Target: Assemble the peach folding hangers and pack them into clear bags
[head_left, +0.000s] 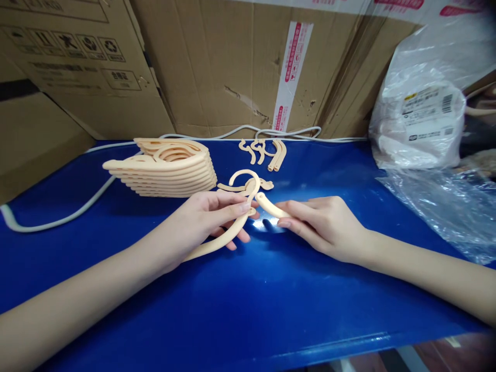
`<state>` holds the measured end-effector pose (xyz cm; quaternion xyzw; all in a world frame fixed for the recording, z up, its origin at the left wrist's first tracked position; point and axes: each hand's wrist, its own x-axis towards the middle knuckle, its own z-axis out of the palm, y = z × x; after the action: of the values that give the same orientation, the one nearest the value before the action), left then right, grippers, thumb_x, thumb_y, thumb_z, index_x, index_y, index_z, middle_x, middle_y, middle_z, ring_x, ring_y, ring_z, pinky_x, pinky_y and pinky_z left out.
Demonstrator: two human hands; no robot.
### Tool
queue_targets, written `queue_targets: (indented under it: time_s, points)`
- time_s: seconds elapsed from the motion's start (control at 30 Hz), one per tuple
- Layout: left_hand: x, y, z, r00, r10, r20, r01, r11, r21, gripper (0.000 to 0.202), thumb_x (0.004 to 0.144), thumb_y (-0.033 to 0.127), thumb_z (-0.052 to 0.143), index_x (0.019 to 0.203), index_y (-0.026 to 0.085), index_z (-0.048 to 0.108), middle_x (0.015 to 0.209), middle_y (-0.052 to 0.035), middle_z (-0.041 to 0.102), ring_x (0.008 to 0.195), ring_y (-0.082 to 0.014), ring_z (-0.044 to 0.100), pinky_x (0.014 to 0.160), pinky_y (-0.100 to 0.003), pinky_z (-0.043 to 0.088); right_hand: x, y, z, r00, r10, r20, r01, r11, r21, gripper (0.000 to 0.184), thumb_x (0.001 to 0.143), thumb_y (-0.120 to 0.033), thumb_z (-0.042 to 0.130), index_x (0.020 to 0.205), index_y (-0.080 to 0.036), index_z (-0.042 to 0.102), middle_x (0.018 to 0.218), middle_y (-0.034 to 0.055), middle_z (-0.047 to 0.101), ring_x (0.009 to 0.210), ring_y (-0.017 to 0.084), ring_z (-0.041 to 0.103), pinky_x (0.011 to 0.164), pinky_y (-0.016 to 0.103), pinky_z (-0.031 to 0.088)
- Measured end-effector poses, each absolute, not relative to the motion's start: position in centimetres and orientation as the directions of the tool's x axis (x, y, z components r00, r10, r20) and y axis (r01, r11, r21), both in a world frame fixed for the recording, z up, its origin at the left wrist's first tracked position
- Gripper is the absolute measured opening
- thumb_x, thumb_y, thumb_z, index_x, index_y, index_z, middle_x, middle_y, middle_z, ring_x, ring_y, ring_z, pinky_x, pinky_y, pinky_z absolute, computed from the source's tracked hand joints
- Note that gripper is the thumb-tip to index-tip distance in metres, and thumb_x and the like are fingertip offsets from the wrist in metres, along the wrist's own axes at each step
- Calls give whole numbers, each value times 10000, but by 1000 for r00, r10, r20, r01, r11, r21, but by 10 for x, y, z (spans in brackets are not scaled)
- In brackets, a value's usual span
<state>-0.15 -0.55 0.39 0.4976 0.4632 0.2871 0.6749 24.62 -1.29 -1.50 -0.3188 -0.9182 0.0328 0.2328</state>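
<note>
Between thumb and fingers, my left hand (217, 214) grips a cream plastic hanger hook piece (253, 181) with one curved arm (220, 240) running down toward the wrist. My right hand (320, 222) pinches a separate curved hanger arm (269, 206). Its end with a round hole is close to the hook's base; whether they touch I cannot tell. Just behind the hands lie more cream hanger parts (266, 184), partly hidden by the hook. Parts of the left fingers are covered by the piece they hold.
A stack of cream hangers (166, 178) sits at the back left of the blue table (248, 310). Loose hooks (258, 151) and curved arms (278, 155) lie at the back. White cable (58, 227) runs along cardboard boxes (232, 67). Clear plastic bags (420, 119) stand at right.
</note>
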Motion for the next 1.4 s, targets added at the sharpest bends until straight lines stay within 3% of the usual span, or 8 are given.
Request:
queue_targets:
  time_s: [0.1,0.2,0.43,0.6,0.93,1.4]
  points:
    - [-2,-6,4,398,846,-354,69,357,931,110,914,234,728,912,173,820,653,-17,746,539,-118,701,447,-124,553,244,-10,-15,-707,510,489,533,839,-104,346,1106,-303,375,1017,-122,656,774,40,682,608,124,582,568,242,408]
    - [-4,-6,4,399,841,-365,53,376,925,108,910,241,737,896,186,828,632,-19,744,526,-119,693,427,-123,544,241,-10,-15,-766,429,479,494,869,12,340,1101,-261,368,1025,-100,659,806,59,686,657,143,586,622,260,441]
    - [-6,-7,7,420,807,-416,15,452,892,135,928,278,724,940,208,838,549,-12,713,385,-74,586,376,-94,484,241,-12,-15,-788,405,464,506,855,115,313,1081,-262,437,1014,-108,701,722,20,641,622,132,574,616,277,418]
    - [-4,-9,6,458,791,-406,3,455,890,108,916,254,732,923,202,826,577,-16,729,428,-95,624,416,-124,536,241,-13,-16,-782,410,470,538,824,177,326,1089,-295,452,1038,-124,726,707,6,640,630,130,579,606,278,413]
    - [-3,-10,6,426,823,-376,22,407,913,64,870,233,762,850,173,773,722,-8,758,576,-89,662,518,-129,584,239,-15,-16,-792,343,505,519,813,262,284,1074,-269,500,1061,-109,734,694,3,643,616,127,557,585,284,390]
    - [-2,-10,2,407,860,-308,100,294,951,111,841,259,765,801,163,725,674,9,715,541,-65,605,476,-96,524,239,-19,-18,-817,341,465,501,819,279,335,1098,-273,427,901,-150,669,663,-19,620,564,103,585,561,273,406]
